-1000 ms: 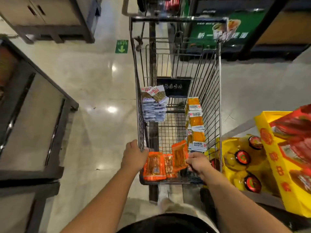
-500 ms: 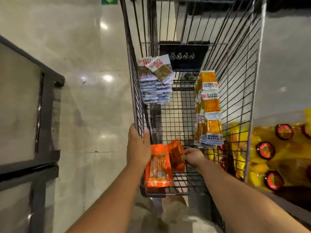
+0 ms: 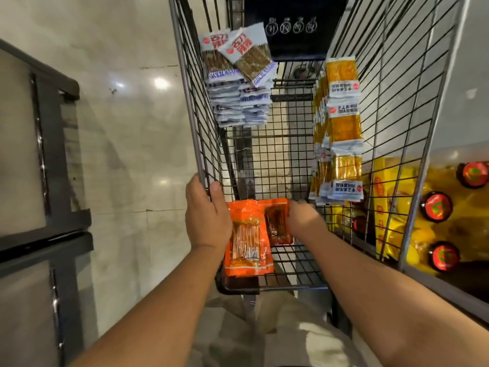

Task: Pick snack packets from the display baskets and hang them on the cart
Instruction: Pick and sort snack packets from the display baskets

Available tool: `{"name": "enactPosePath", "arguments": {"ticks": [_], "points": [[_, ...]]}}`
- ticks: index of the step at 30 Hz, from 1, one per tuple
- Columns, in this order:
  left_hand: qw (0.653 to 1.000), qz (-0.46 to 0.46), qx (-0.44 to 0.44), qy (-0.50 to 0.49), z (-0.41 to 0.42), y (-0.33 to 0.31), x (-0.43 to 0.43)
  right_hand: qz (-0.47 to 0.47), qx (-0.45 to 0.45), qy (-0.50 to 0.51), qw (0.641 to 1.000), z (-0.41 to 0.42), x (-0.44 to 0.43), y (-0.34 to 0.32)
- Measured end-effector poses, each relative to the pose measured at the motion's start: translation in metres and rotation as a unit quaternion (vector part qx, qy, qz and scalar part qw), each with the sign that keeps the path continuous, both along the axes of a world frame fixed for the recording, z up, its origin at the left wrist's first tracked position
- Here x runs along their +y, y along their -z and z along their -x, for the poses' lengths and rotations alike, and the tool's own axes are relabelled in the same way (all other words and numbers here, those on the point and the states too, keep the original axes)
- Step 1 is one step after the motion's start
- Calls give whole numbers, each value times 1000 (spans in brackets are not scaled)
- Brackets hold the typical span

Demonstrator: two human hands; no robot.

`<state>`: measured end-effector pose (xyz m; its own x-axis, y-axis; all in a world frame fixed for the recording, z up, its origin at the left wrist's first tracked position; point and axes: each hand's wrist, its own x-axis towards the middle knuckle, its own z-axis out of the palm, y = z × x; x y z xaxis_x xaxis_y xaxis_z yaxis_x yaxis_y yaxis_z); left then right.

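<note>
Two orange packets now sit side by side at the near end of the black wire shopping cart [image 3: 194, 109], and that is the change that counts.

Largest shift first: the cart fills far more of my view than it did a second ago (the head has dipped forward and down; the cart itself seems not to have rolled). The bundle of pale grey-blue foil packets [image 3: 235, 86] on the left wall and the column of yellow-orange foil packets [image 3: 342, 117] on the right wall hang where they did.

The large bright orange foil snack packet [image 3: 247, 239] lies flat against the near wall, as before. Touching its right side is the smaller darker orange snack packet [image 3: 276, 223], which stood raised and tilted a second ago and is now down and square to the wall. I judge this one hung, or very nearly; I cannot see any hook.

The left hand [image 3: 206, 215] grips the left wall's top rail with the thumb inside, unchanged. The right hand [image 3: 304, 218] has its fingers curled round the darker packet's upper right edge, holding it there.
</note>
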<state>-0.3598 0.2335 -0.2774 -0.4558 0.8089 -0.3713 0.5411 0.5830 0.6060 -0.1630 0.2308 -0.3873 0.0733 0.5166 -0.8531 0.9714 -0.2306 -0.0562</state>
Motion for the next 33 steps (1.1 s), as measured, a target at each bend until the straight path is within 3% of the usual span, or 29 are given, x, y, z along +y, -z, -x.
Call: {"name": "enactPosePath", "arguments": {"ticks": [3,9,12,17,22,29,33], "points": [[1000,4,15,-4,-3,0,2,-75,64,9,995,6,15,3],[1000,-10,28,-5,-6,0,2,30,105,-37,993,8,23,15],[1000,-15,17,4,-5,1,2,26,105,-60,992,-2,16,14],[999,-29,-27,27,1,-12,15,0,124,46,991,-14,36,3],[995,-71,19,74,28,-25,108,-101,150,120,976,-5,100,-22],[991,-89,21,97,35,-51,259,-206,211,266,918,26,203,-66],[993,-102,-6,54,35,-43,284,-253,231,333,879,38,248,-71]]}}
